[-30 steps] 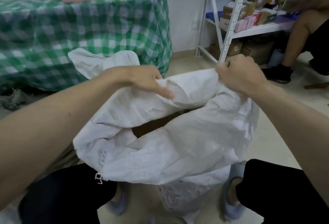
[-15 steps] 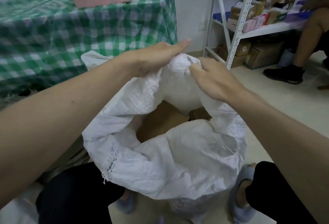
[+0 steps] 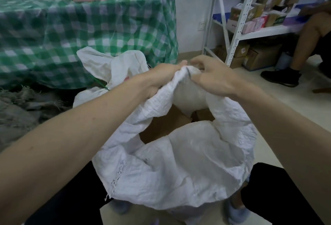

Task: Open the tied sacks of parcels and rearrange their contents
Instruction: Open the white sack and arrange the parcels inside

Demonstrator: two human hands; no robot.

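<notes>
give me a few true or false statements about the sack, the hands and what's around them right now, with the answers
1. Both hands grip the far edge of the white sack. True: the left hand and right hand bunch the fabric close together.
2. The sack's mouth is tied shut. False: it gapes open, and brown cardboard boxes show inside.
3. A second white sack behind it has a green tie at its neck. True.
4. The cloth on the table behind is red and white. False: it is a green and white check.
5. The metal shelf at the right is bare. False: it holds small boxes, and more cartons sit under it.
</notes>
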